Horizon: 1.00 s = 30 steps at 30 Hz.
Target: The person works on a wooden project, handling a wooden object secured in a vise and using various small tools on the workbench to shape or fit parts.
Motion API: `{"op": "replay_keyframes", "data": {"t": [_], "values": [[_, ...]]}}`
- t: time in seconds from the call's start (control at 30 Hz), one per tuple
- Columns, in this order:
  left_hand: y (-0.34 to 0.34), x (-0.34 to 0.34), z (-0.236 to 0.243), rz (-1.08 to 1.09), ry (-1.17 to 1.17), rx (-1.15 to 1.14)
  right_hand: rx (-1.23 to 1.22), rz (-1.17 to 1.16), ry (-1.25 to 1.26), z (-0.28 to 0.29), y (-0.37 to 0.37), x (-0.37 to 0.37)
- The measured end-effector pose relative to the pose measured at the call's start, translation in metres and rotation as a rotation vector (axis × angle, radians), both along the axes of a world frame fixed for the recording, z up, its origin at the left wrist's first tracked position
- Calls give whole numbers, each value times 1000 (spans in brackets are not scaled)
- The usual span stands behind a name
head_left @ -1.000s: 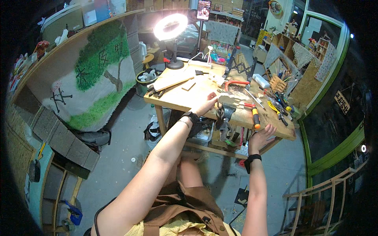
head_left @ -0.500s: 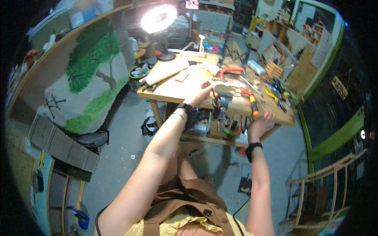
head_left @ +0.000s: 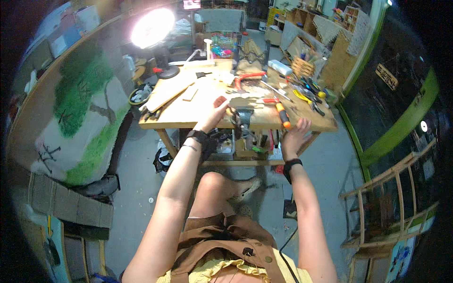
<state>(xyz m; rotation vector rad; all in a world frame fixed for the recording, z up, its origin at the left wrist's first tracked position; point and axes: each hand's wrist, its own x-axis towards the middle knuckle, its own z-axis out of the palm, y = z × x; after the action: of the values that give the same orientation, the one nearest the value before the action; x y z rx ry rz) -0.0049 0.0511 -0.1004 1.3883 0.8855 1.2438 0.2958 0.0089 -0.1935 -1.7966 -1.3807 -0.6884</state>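
The left hand (head_left: 216,114) was beside the vise (head_left: 244,116) at the workbench (head_left: 175,116)'s front edge; whether it gripped anything couldn't be told. The right hand (head_left: 294,137), fingers loosely spread, was near the orange-and-black handle (head_left: 282,114).

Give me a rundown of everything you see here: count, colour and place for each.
Rectangular wooden workbench: one, light brown, centre
Glowing ring lamp: one, white, bench's back left
Heavy metal vise: one, dark, bench's front edge
Thick-handled tool: one, orange and black, right of vise
Curved-frame tool: one, red, behind vise
Oblong box: one, pale blue, bench's back right
Mixed small tools: too blurred to count, yellow and dark, bench's right end
Tree-painted sheet: one, green and white, left
Slatted wooden frame: one, light brown, lower right
Wristbands: two, black, one per wrist
Left grip: one, bare, beside vise
Right grip: one, bare, bench's front right edge
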Motion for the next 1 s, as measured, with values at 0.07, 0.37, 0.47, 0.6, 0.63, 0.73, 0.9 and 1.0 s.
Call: {"op": "replay_keyframes", "data": {"t": [0.07, 0.37, 0.47, 0.6, 0.63, 0.73, 0.9, 1.0], "values": [[-8, 17, 2, 44, -35, 49, -80, -32, 81, -1, -3, 14], [8, -2, -6, -71, 116, 101, -127, -146, -141, 14, -15, -7], [4, 9, -1, -63, 72, 107, -89, -150, -140, 17, -17, 0], [11, 10, -11, -52, -5, 117, -94, -193, -210, 6, -10, 12], [13, 12, -10, -53, -34, 142, -96, -198, -215, 7, -10, 12], [12, 11, -8, -43, 55, 120, -142, -208, -203, 8, -11, 12], [-5, 8, -5, -69, 35, 70, -149, -149, -236, 10, -22, 9], [-5, 16, -10, -70, 15, 113, -75, -66, -177, 17, -25, 11]]}}
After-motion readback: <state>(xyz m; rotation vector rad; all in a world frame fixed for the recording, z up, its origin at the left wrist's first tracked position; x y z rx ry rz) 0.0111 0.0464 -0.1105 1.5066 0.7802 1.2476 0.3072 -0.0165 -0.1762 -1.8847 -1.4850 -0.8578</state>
